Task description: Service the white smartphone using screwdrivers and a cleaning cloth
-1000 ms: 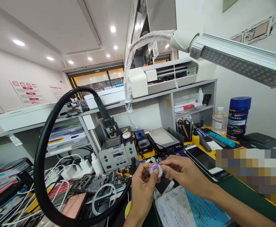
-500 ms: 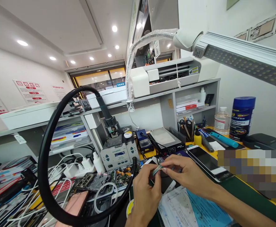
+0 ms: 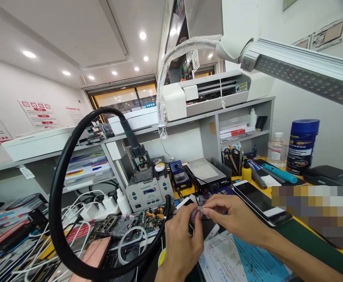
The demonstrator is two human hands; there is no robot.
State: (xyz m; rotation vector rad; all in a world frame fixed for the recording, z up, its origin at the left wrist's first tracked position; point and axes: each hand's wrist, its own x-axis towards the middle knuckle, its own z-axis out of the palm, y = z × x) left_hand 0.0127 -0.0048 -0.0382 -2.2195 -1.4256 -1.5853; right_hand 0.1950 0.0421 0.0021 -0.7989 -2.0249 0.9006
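"What's big?"
"A black hose (image 3: 54, 199) loops left of the grey machine (image 3: 149, 194). A white phone (image 3: 255, 196) lies right of the machine."
"And the little roll (image 3: 194, 214)?"
"In front of the machine, to its right. The left hand (image 3: 183, 239) squeezes it. The right hand's (image 3: 232, 216) fingertips pinch together there."
"Which way does it point?"
"Fingers hide its face and long axis. Can't tell."

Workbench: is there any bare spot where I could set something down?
The likeliest is the strip of green mat between the white phone and the right forearm. The left side looks crowded, with a pink phone, white plugs and circuit boards.
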